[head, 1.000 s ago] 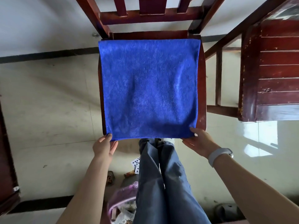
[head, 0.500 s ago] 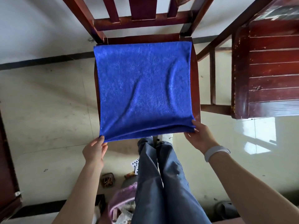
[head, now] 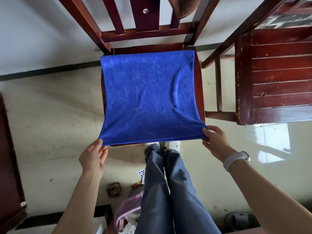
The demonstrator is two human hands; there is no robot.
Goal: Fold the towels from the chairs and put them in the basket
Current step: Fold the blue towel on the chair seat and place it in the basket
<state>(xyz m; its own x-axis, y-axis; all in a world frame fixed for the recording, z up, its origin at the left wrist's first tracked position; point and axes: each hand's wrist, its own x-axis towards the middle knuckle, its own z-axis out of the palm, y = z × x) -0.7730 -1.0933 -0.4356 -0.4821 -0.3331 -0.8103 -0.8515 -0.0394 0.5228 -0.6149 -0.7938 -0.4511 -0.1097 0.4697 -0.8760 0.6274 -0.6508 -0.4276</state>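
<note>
Pink see-through container [head: 130,211] at 6 o'clock, bottom edge of view, beside the jeans; white crumpled stuff inside, can't tell what. Half hidden by the legs.

Blue towel [head: 150,98] spread flat over seat of wooden chair [head: 145,31], centre frame, far edge up against the chair back at 12 o'clock. Near edge lifted off the seat front, sagging slightly between the two corners; a few soft ridges toward 3 o'clock side.

Left hand [head: 92,157] at 7 o'clock of towel: pinching near-left corner betw. thumb and fingers, remaining fingers fairly straight, loosely together. Right hand [head: 214,141] at 4 o'clock of towel: thumb on top, fingers curled under near-right corner, gripping it. Pale wristband [head: 235,160] on right wrist.

Second dark wooden chair [head: 273,78] at 2–3 o'clock, just beside the first, apart from towel. Brown cloth [head: 184,7] hanging over chair back at 12 o'clock, only partly in view.

Floor [head: 50,124] pale tile. Playing cards [head: 141,173] near 6 o'clock by the jeans, small woven item [head: 114,190] at 7 o'clock, dark slipper [head: 241,220] at 5 o'clock.
</note>
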